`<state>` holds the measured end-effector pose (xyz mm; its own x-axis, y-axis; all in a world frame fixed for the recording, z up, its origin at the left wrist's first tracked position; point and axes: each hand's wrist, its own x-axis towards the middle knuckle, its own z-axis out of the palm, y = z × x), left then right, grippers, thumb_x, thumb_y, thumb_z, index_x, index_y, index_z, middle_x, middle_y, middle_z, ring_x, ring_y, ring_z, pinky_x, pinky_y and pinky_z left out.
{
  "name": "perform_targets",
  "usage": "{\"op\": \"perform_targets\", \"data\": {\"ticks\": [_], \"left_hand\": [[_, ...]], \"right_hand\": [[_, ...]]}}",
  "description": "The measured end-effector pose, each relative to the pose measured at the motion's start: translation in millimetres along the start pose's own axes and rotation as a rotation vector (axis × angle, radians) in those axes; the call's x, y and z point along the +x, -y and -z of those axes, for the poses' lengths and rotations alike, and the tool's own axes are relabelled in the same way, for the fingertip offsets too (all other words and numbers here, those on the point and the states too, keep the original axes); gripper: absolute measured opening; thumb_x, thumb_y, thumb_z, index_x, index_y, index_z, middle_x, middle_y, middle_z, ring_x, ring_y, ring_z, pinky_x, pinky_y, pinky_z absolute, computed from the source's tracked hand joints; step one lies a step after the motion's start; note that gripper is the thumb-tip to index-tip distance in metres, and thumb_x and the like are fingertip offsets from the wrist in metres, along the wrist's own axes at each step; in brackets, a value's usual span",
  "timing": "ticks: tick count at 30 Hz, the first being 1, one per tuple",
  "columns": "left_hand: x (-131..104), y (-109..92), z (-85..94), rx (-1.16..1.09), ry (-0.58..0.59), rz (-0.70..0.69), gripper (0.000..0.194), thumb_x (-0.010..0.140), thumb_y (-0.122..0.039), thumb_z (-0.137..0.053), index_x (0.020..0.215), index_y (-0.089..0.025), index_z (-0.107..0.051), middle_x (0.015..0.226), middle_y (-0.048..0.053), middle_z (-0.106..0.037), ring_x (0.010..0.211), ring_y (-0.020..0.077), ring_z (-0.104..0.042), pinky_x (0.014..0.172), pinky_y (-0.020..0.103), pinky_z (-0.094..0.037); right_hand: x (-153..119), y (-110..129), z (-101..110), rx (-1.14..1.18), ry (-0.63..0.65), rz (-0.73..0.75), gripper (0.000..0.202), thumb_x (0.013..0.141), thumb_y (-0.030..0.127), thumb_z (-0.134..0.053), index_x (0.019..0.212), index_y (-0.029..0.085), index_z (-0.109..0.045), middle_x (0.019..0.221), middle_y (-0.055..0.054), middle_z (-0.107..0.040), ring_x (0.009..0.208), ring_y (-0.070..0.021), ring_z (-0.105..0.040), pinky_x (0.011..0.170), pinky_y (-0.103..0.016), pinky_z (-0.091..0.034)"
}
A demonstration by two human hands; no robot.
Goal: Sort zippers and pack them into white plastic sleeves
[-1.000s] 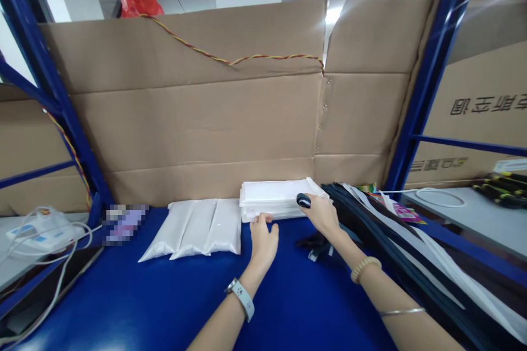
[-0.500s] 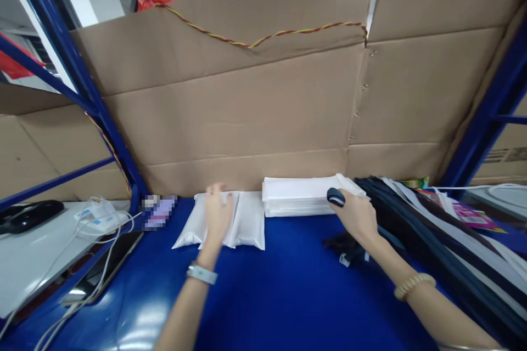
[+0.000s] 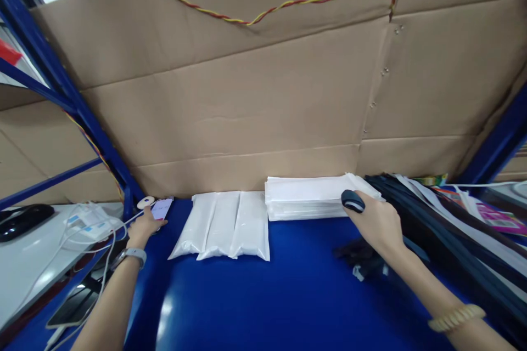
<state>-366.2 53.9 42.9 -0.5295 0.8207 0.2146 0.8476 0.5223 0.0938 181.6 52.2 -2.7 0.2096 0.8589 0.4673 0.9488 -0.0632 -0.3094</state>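
My left hand point(image 3: 144, 226) is at the far left of the blue table, fingers apart, thumb pointing right. It touches or nearly touches a flat lilac-and-white item point(image 3: 163, 207), perhaps a phone or card; a small cream ring-shaped roll point(image 3: 145, 202) lies just beyond. My right hand point(image 3: 376, 222) is curled at the right end of a stack of flat white packets point(image 3: 307, 192). A small dark rounded thing point(image 3: 353, 201) with a pale stripe sits at its thumb and fingers; its kind is unclear. Between my hands lie three filled white packets point(image 3: 222, 225) side by side.
Long black and white strips point(image 3: 444, 230) are piled on the right, beside a small dark bundle point(image 3: 362, 255). At left are white cables point(image 3: 111, 263), a dark phone point(image 3: 74, 304) and a black mouse point(image 3: 25, 222). A cardboard wall point(image 3: 247, 109) stands behind, between blue posts point(image 3: 78, 98).
My left hand has left the filled white packets and moved left to the lilac item. My right hand stays by the packet stack with the dark thing; the camera view has shifted.
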Motion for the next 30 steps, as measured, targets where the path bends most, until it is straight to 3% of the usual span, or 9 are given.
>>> {"op": "perform_targets", "data": {"ticks": [3,7,13,22,30], "left_hand": [[11,10,-12.1,0.044,0.083,0.012,0.08,0.07,-0.055,-0.058,0.131,-0.008,-0.035,0.115,0.027,-0.059,0.104,0.038,-0.059,0.078,0.04,-0.044],[1,12,-21.2,0.079,0.13,-0.067,0.084,0.07,-0.058,-0.055,0.137,-0.015,-0.028,0.118,0.024,-0.058,0.105,0.0387,-0.058,0.079,0.041,-0.043],[-48,25,-21.2,-0.019,0.107,-0.191,0.083,0.072,-0.051,-0.057,0.139,-0.015,-0.025,0.112,0.017,-0.063,0.1,0.0346,-0.061,0.08,0.037,-0.044],[-140,72,1.6,-0.035,0.014,-0.1,0.08,0.071,-0.05,-0.057,0.138,-0.017,-0.027,0.112,0.013,-0.063,0.103,0.0341,-0.059,0.083,0.039,-0.044],[-155,87,3.7,-0.019,-0.062,-0.02,0.08,0.068,-0.047,-0.06,0.136,-0.017,-0.032,0.117,0.013,-0.06,0.106,0.0354,-0.055,0.086,0.042,-0.043]], "right_hand": [[0,0,0,-0.005,0.003,0.0,0.024,0.079,0.04,-0.048,0.085,0.022,-0.062,0.056,-0.003,-0.053,0.051,-0.0165,-0.046,0.051,-0.024,-0.025],[-1,-2,-2,-0.025,-0.014,0.004,0.022,0.078,0.04,-0.051,0.085,0.022,-0.062,0.058,-0.004,-0.055,0.053,-0.0171,-0.046,0.052,-0.025,-0.024],[-6,1,0,-0.03,0.024,-0.023,0.022,0.078,0.041,-0.051,0.084,0.023,-0.063,0.059,-0.004,-0.055,0.053,-0.0174,-0.046,0.054,-0.026,-0.025],[-8,-1,0,-0.041,0.045,-0.048,0.028,0.078,0.043,-0.052,0.093,0.023,-0.063,0.062,-0.008,-0.057,0.052,-0.0201,-0.046,0.052,-0.028,-0.028],[-10,-2,1,-0.02,0.025,-0.067,0.031,0.077,0.047,-0.053,0.093,0.023,-0.064,0.061,-0.009,-0.055,0.053,-0.021,-0.045,0.053,-0.029,-0.029]]}}
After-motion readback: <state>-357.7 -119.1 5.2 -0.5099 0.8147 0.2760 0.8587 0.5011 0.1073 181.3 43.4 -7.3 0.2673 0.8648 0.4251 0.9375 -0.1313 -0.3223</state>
